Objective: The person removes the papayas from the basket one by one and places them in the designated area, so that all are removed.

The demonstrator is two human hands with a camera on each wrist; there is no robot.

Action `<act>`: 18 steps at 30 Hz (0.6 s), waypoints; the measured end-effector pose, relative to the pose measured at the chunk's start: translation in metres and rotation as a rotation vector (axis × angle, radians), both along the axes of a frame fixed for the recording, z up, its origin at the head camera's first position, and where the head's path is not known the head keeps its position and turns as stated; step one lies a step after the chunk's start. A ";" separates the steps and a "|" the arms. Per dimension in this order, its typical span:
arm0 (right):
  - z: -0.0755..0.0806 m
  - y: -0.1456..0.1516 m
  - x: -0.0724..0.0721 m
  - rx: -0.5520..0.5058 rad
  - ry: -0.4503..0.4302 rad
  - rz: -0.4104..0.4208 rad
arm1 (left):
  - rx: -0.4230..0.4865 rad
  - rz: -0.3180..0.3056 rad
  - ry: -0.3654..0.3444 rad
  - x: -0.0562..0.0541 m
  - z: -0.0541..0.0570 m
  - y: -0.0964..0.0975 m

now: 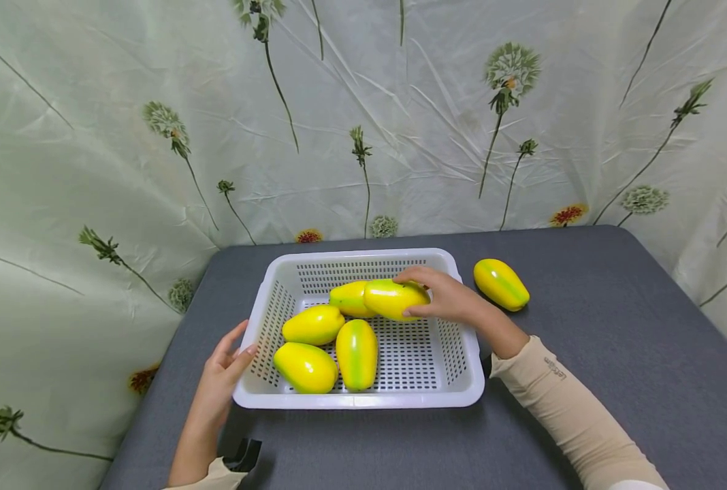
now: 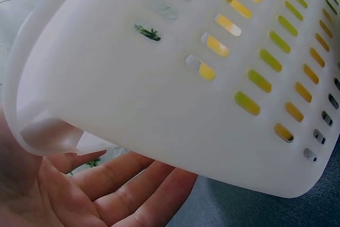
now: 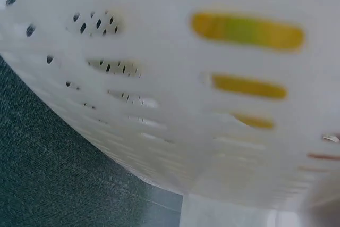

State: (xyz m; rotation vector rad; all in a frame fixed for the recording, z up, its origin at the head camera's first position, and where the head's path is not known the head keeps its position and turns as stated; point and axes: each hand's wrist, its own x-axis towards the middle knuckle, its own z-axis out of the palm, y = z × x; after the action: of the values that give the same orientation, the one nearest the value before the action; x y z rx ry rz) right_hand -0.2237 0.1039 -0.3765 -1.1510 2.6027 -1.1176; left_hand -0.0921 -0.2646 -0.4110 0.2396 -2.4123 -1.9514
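A white plastic basket (image 1: pixel 354 401) with slotted walls stands on the table. At its left rim is my left hand (image 1: pixel 222 374), thumb over the edge and the other fingers outside; in the left wrist view its fingers (image 2: pixel 127 184) spread below the rim. My right hand (image 1: pixel 452 299) reaches over the right wall and grips a yellow papaya (image 1: pixel 394 299) by its right end. That papaya overlaps another papaya (image 1: pixel 348 298) behind it. More papayas lie in the left half, among them an upright-looking one (image 1: pixel 357 357) with a green streak. The right wrist view shows mostly the basket wall (image 3: pixel 159 158), hiding the hand.
One more papaya (image 1: pixel 501 284) lies on the grey table (image 1: pixel 584 327) to the right of the basket, beyond my right forearm. A pale curtain (image 1: pixel 425 136) with printed flowers hangs behind the table's back edge.
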 end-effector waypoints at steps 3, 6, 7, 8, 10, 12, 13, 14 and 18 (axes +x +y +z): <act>0.001 0.004 0.000 -0.060 0.045 -0.040 | -0.001 0.000 -0.001 0.000 0.000 0.000; 0.002 0.009 0.000 -0.123 0.099 -0.064 | -0.004 0.001 -0.002 0.000 0.000 0.000; 0.002 0.011 0.000 -0.136 0.122 -0.070 | -0.004 0.001 -0.002 0.000 0.000 0.000; 0.002 0.013 0.000 -0.147 0.141 -0.081 | -0.005 0.000 -0.001 0.000 0.000 0.000; 0.003 0.018 0.000 -0.170 0.167 -0.098 | -0.004 -0.001 0.002 0.000 -0.001 0.000; 0.004 0.023 0.000 -0.191 0.180 -0.119 | -0.004 -0.003 0.004 0.000 -0.001 -0.001; 0.005 0.025 0.000 -0.199 0.183 -0.132 | -0.002 -0.004 0.006 0.000 -0.001 -0.001; 0.006 0.028 0.000 -0.211 0.183 -0.144 | 0.001 -0.006 0.007 0.000 -0.001 -0.001; 0.007 0.042 -0.001 -0.260 0.203 -0.195 | 0.009 -0.011 0.008 0.000 0.000 -0.001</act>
State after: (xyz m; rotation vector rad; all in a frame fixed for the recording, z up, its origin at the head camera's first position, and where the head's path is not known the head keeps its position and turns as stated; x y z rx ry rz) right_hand -0.2245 0.1460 -0.3692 -1.1281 2.8391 -1.4898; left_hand -0.0922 -0.2655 -0.4111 0.2188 -2.4058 -1.9648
